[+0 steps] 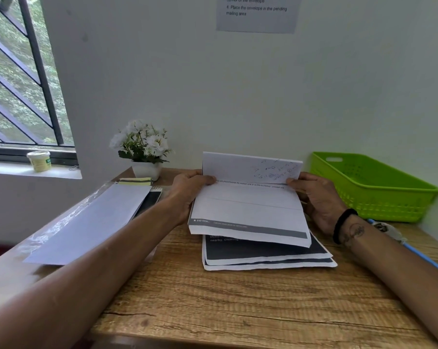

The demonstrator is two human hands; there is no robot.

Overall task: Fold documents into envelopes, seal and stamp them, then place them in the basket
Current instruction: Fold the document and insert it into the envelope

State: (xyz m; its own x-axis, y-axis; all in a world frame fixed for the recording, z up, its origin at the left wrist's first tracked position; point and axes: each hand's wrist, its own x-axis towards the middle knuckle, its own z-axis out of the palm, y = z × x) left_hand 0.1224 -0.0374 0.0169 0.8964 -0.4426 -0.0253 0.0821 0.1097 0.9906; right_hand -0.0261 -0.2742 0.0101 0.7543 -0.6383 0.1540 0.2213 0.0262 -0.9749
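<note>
A white printed document (249,212) is held above the wooden table, its far part bent upward along a crease. My left hand (187,191) pinches its left edge at the crease and my right hand (318,197) pinches its right edge. Under it lies a small stack of printed sheets (268,255) with dark panels. White envelopes in a clear wrapper (92,222) lie at the left of the table. The green plastic basket (374,187) stands at the far right against the wall, with nothing visible inside.
A white pot of white flowers (143,149) stands at the back by the wall. A yellow notepad (134,182) and a dark phone-like object (150,200) lie behind the envelopes. A blue pen (424,258) lies under my right forearm. An instruction sheet (257,13) hangs on the wall.
</note>
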